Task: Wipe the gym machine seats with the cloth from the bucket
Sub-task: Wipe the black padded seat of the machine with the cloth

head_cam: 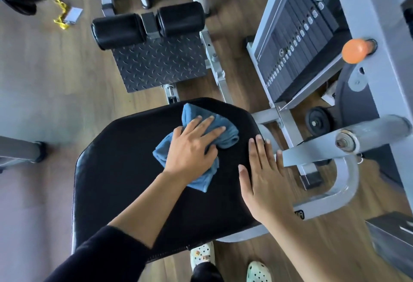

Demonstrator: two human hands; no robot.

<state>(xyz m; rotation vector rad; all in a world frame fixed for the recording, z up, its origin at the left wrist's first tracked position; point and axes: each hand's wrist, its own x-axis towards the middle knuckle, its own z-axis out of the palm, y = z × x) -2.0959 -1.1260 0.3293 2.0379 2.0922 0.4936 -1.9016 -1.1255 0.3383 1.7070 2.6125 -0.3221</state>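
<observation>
Blue cloth (pixel 225 134) is pressed flat under the left hand (pixel 192 147), fingers stretched out and slightly spread over it, not curled round it. Cloth is bunched and crumpled, spilling out ahead of the fingertips and behind the wrist. It lies on the far right part of the black padded seat (pixel 125 170), close to the front edge. A black sleeve (pixel 107 252) is pushed up the left forearm.

Right hand (pixel 261 181) is laid flat, released, fingers straight and together, at the right edge of the seat; nothing is held. Its fingertips reach just past the seat corner, over the grey machine frame (pixel 317 147).

Beyond the seat, a dark checker-patterned foot plate (pixel 161 62) is seen, with two black roller pads (pixel 118 30) above it. To the right, a weight stack (pixel 297 47) is set in a grey upright, with an orange knob (pixel 355 50) beside it.

Wood-look floor (pixel 44 69) is noted all round. Pale perforated clogs (pixel 202 256) are visible below the seat's near edge. A yellow strap with a small tag (pixel 60 17) lies on the floor, far left.
</observation>
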